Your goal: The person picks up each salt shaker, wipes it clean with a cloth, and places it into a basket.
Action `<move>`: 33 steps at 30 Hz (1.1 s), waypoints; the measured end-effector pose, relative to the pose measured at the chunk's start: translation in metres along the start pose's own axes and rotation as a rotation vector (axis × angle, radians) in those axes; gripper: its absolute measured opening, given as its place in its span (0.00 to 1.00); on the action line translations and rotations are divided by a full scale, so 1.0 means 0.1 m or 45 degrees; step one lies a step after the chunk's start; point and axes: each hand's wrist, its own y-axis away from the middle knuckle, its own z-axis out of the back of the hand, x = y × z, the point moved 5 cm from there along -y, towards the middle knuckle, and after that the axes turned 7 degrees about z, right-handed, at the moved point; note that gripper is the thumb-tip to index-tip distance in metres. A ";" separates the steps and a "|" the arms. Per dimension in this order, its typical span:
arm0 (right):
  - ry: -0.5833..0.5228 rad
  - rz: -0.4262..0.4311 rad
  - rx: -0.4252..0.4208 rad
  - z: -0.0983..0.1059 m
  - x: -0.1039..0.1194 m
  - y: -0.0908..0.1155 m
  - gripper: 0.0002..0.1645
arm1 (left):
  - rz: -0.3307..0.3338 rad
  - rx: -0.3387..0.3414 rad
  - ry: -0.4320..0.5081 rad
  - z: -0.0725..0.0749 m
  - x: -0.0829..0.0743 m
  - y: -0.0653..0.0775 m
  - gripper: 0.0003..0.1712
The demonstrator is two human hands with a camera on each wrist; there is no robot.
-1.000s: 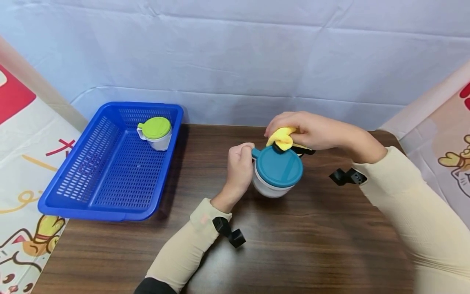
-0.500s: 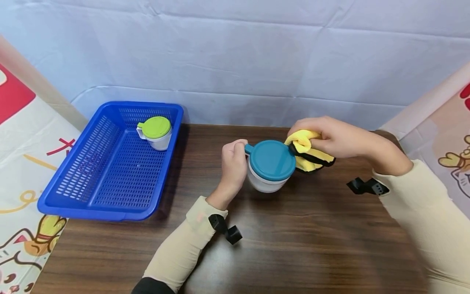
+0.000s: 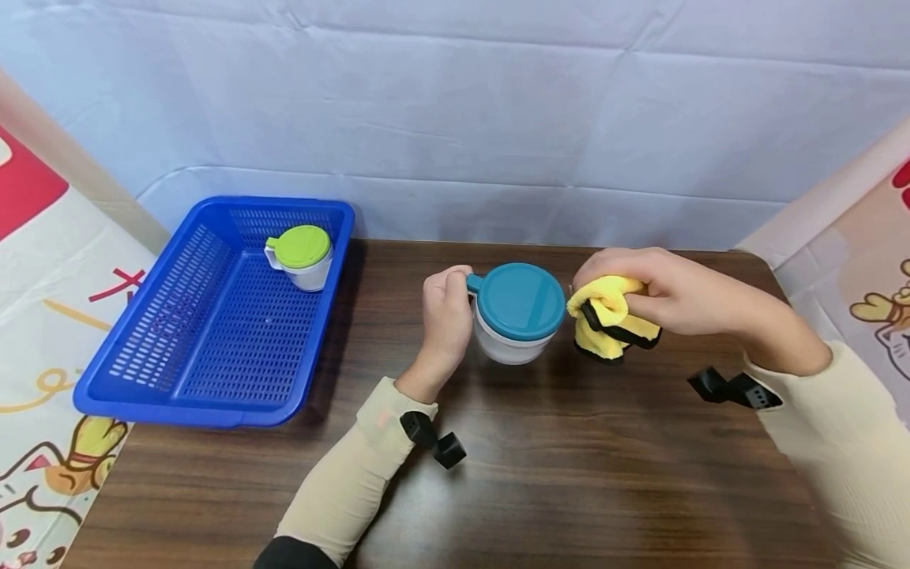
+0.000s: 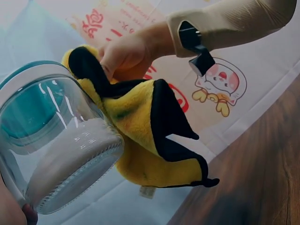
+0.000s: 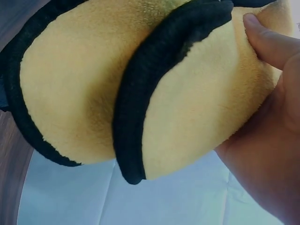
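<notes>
My left hand grips the handle of a clear glass jar with a teal lid, held up over the table. In the left wrist view the glass jar is tilted, and pale granular-looking white stuff shows in its lower part. A yellow cloth with black edging is bunched in my right hand, thumb pressed on it, just to the right of the jar. Folds of the cloth fill much of the right wrist view and hide most of the right fingers.
A blue perforated plastic basket stands at the left of the brown wooden table. Inside it, in the back right corner, sits a smaller jar with a lime-green lid. A pale cloth backdrop rises behind the table.
My right hand has drawn the cloth away from the jar's far side, to the right and nearer. The jar and left hand have shifted a little to the left and back.
</notes>
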 end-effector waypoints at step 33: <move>0.090 -0.114 -0.134 -0.26 0.04 0.03 0.26 | -0.008 0.016 -0.036 0.02 -0.02 0.01 0.21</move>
